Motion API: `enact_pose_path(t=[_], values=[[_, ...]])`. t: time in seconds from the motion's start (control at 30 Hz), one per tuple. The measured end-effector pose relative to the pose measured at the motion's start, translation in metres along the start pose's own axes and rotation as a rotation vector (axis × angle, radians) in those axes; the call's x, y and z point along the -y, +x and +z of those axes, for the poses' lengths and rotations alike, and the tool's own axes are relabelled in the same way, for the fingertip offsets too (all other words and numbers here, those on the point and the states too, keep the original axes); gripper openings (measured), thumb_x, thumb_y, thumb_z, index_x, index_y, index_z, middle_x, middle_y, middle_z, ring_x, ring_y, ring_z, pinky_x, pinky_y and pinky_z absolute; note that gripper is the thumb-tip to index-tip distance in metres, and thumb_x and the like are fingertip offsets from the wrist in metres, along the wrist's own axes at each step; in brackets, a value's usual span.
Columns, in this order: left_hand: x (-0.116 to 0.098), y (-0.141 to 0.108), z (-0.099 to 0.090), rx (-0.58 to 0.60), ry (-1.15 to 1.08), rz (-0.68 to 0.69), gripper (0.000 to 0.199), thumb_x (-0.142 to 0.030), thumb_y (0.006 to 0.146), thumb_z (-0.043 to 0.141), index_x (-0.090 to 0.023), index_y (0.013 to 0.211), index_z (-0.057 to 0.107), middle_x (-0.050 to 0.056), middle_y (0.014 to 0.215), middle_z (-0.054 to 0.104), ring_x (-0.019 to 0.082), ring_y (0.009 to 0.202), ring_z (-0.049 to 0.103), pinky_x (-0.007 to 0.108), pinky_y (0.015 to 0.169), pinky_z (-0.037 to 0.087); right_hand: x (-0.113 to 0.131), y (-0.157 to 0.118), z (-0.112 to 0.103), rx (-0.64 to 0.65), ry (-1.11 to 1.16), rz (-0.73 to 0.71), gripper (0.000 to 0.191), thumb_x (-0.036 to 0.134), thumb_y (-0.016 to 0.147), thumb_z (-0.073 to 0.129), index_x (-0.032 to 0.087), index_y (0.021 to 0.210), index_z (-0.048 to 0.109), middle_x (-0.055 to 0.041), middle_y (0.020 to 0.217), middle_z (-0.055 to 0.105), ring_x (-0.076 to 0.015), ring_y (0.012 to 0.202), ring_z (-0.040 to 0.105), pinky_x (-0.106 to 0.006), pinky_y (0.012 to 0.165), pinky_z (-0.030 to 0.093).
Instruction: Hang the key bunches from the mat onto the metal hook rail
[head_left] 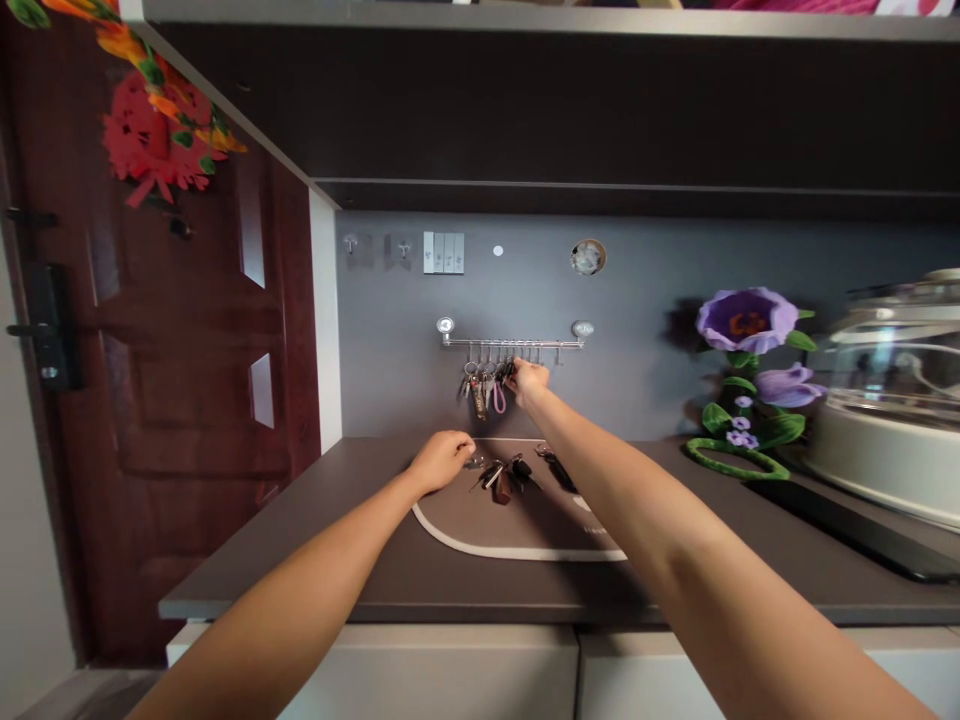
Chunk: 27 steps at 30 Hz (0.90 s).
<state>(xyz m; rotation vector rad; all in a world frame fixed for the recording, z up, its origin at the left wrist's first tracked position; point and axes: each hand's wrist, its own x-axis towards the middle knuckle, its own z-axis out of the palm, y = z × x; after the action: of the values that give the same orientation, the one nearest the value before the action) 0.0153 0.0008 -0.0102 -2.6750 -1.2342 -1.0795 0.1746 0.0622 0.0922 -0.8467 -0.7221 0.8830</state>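
Observation:
My right hand is raised to the metal hook rail on the grey back wall. Its fingers are pinched around a dark bunch of keys at one of the hooks. Left of it hang several other key rings, among them a brown key fob and a pink loop strap. My left hand rests low over the brown mat, fingers curled closed beside loose keys; what they hold, if anything, is hidden. More dark keys lie partly behind my right forearm.
A dark shelf overhangs the counter. Purple artificial flowers, a black flat object and a clear-topped white appliance stand or lie at right. A dark red door is at left.

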Motion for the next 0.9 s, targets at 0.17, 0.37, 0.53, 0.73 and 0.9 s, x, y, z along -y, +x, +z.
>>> enact_pose_path(t=[0.17, 0.37, 0.53, 0.73, 0.9], values=[[0.000, 0.000, 0.000, 0.002, -0.003, -0.006, 0.023, -0.022, 0.079, 0.040, -0.016, 0.072, 0.061, 0.002, 0.073, 0.063, 0.013, 0.069, 0.053, 0.023, 0.066, 0.036, -0.002, -0.002, -0.001, -0.003, -0.004, 0.012, 0.016, 0.014, 0.073, 0.051, 0.017, 0.059, 0.045, 0.0038, 0.051, 0.049, -0.0063, 0.047, 0.046, -0.017, 0.041, 0.044], [-0.001, 0.000, -0.002, 0.006, -0.001, -0.012, 0.023, -0.023, 0.079, 0.040, -0.016, 0.071, 0.061, 0.003, 0.071, 0.062, 0.013, 0.067, 0.053, 0.023, 0.065, 0.036, -0.011, 0.000, -0.007, 0.041, -0.013, 0.015, 0.012, 0.015, 0.073, 0.052, 0.017, 0.062, 0.046, 0.0047, 0.051, 0.049, -0.0060, 0.047, 0.047, -0.017, 0.045, 0.046], [0.000, 0.000, -0.003, 0.006, 0.013, -0.014, 0.025, -0.024, 0.080, 0.039, -0.015, 0.069, 0.060, 0.003, 0.068, 0.061, 0.013, 0.066, 0.052, 0.023, 0.063, 0.035, -0.014, 0.001, -0.013, 0.097, -0.017, 0.006, 0.009, 0.014, 0.073, 0.050, 0.017, 0.064, 0.047, 0.0048, 0.052, 0.050, -0.0058, 0.048, 0.047, -0.019, 0.048, 0.047], [0.002, -0.001, -0.003, 0.012, 0.015, -0.012, 0.026, -0.025, 0.081, 0.038, -0.015, 0.072, 0.060, 0.003, 0.072, 0.062, 0.013, 0.067, 0.053, 0.023, 0.064, 0.035, -0.012, 0.001, -0.018, 0.164, -0.090, 0.008, 0.012, 0.006, 0.069, 0.045, 0.016, 0.063, 0.047, 0.0046, 0.052, 0.050, -0.0058, 0.049, 0.047, -0.018, 0.050, 0.044], [0.001, -0.001, -0.006, 0.021, 0.014, -0.037, 0.024, -0.024, 0.081, 0.040, -0.015, 0.078, 0.062, 0.005, 0.078, 0.064, 0.015, 0.072, 0.055, 0.024, 0.067, 0.038, -0.010, 0.001, -0.022, 0.199, -0.143, 0.004, 0.013, 0.005, 0.068, 0.044, 0.016, 0.065, 0.048, 0.0044, 0.053, 0.050, -0.0052, 0.049, 0.046, -0.016, 0.050, 0.040]])
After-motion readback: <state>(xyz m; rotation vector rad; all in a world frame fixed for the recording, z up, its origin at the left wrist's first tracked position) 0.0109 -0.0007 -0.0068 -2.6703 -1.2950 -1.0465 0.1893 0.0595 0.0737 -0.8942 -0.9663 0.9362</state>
